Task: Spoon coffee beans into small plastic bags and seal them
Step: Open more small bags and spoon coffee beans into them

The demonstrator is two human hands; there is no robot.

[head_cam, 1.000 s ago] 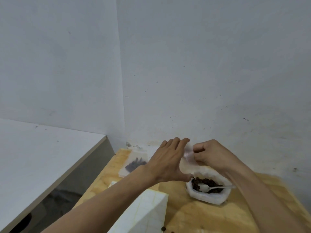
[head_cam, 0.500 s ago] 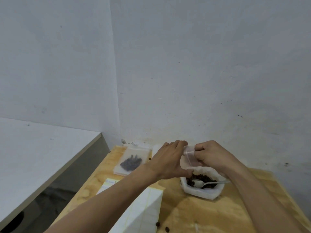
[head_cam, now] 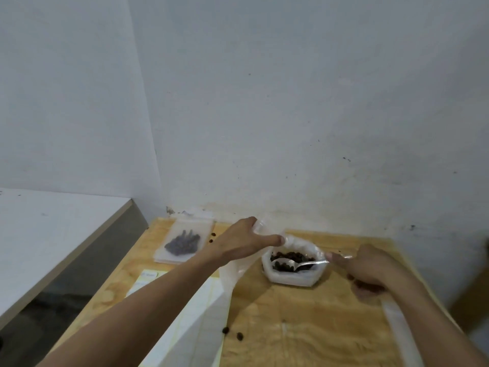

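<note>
Both hands were pinching one small bag together a moment ago, and now they have split apart. The right hand [head_cam: 367, 271] has gone out to the right and now holds the end of the shiny metal spoon [head_cam: 293, 264] between its curled fingers. The left hand [head_cam: 246, 241] is to the left of the tub, up by the wall, pinching the small clear plastic bag [head_cam: 260, 229] with thumb and fingers.

The spoon lies across the white plastic tub of brown coffee beans [head_cam: 291, 264]. Its bowl is in the beans on the left side and its handle points right, straight at the right hand. So the spoon's long line runs left to right, and the bag waits just past the tub's left rim, near the bowl end. I think the next job is to scoop some beans and carry them left to the bag's mouth.

One small clear bag with beans inside [head_cam: 184, 243] lies flat on the wooden table [head_cam: 304, 327], farther left. A few loose beans [head_cam: 232, 332] sit near the front.
</note>
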